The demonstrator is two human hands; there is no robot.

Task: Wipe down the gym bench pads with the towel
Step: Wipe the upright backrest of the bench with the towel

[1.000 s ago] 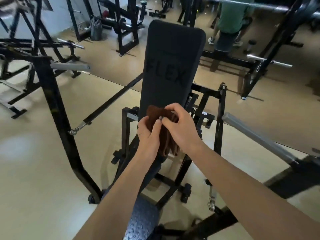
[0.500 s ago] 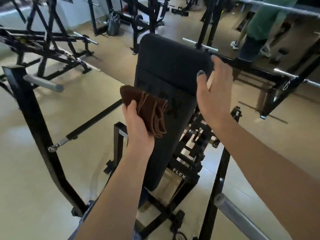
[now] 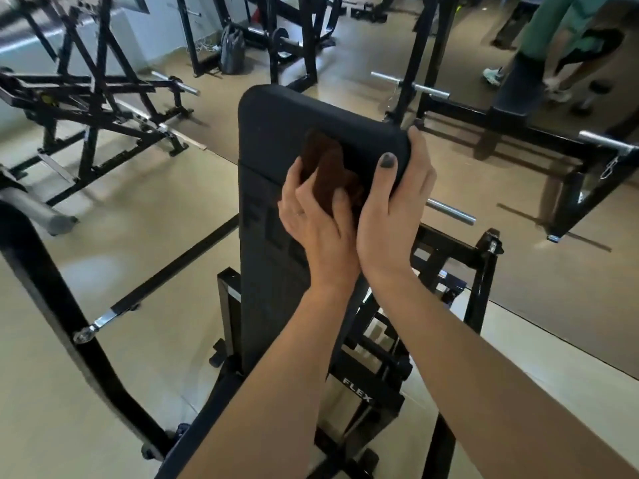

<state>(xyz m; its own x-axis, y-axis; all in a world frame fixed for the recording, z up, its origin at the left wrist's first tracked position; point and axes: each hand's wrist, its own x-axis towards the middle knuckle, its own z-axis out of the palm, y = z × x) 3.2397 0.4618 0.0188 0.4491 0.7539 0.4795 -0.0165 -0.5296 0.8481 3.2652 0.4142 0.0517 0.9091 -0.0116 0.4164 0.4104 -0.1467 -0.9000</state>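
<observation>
The black inclined back pad [image 3: 276, 140] of the gym bench rises in front of me, with faint FLEX lettering on it. A folded brown towel [image 3: 326, 164] lies pressed flat against the pad's upper part. My left hand [image 3: 314, 223] holds the towel against the pad, fingers over its lower edge. At the pad's upper right corner, my right hand [image 3: 397, 202] grips the edge, thumb on the front face. The seat pad [image 3: 193, 444] shows partly at the bottom, mostly hidden by my forearms.
The black bench frame [image 3: 366, 395] stands below the pad. A curved black upright [image 3: 45, 281] is at the left, a grey bar end [image 3: 449, 212] at the right. More black machines [image 3: 93, 98] fill the back left. A person in green [image 3: 560, 36] stands at the back right.
My left hand carried the towel up from mid-pad and pressed it on the upper pad. The right hand let go of the towel, rose and clasped the pad's top right corner.
</observation>
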